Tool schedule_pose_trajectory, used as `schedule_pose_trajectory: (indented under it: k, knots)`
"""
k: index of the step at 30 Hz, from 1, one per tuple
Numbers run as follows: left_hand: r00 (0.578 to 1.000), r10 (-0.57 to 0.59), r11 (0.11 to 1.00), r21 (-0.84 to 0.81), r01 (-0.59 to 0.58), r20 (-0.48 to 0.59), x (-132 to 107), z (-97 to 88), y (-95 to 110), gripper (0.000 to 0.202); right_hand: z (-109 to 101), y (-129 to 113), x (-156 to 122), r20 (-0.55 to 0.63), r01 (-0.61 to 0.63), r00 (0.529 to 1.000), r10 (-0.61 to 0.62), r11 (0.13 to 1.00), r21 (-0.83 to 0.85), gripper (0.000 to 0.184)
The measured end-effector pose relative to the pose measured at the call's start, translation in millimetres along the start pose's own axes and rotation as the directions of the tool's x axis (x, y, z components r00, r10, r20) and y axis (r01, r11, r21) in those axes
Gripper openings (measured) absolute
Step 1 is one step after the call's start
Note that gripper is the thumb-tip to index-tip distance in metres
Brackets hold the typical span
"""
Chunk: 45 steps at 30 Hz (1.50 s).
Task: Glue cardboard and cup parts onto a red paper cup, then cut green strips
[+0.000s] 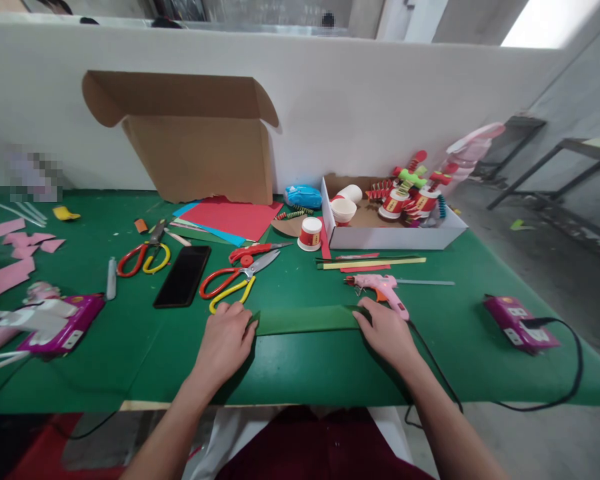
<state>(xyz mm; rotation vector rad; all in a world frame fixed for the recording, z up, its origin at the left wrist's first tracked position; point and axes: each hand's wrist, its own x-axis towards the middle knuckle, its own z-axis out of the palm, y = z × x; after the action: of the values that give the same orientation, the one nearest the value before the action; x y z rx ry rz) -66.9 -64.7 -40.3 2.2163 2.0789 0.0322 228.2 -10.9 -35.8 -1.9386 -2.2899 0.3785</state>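
A strip of green paper (306,321) stretches flat between my two hands, just above or on the green table. My left hand (230,337) pinches its left end, fingers closed. At the other end, my right hand (383,330) grips the strip the same way. Scissors with red and yellow handles (240,277) lie just beyond my left hand. Behind my right hand rests a pink glue gun (380,287) with a clear glue stick in its back. Thin green and yellow paper strips (373,263) lie past the glue gun.
Farther back are a paper cup (310,234), coloured paper sheets (235,217), an open cardboard box (200,157) and a white tray (395,239) holding cup figures. A phone (183,277) and second scissors (145,257) lie left. Purple power blocks (520,327) with cables sit at both sides.
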Motion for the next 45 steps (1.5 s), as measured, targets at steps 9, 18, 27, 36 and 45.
schedule_pose_trajectory:
  k: [9, 18, 27, 36, 45]
  knots:
    - [1.000, -0.002, 1.000, 0.008, 0.002, -0.010, -1, -0.1, 0, 0.032, 1, 1, 0, -0.003, 0.002, 1.000, -0.002, 1.000, 0.007, 0.011]
    - [1.000, 0.001, 1.000, 0.010, -0.001, -0.018, -3, 0.9, 1, 0.032, 6, 10, -4, -0.078, 0.149, 0.987, -0.138, 0.974, 0.169, 0.011]
    - [1.000, 0.003, 1.000, 0.020, -0.002, -0.014, -3, 0.3, 1, 0.031, 14, 25, 0, -0.125, 0.177, 0.981, -0.151, 0.956, 0.232, 0.008]
    - [1.000, -0.003, 1.000, 0.011, 0.004, -0.028, -4, 0.7, 2, 0.033, 17, 23, 1, -0.146, 0.122, 0.984, -0.103, 0.984, 0.133, 0.011]
    - [1.000, -0.013, 1.000, 0.017, 0.013, -0.021, -4, 0.7, 3, 0.033, 19, 19, 0, -0.154, 0.087, 0.985, -0.070, 0.991, 0.106, 0.008]
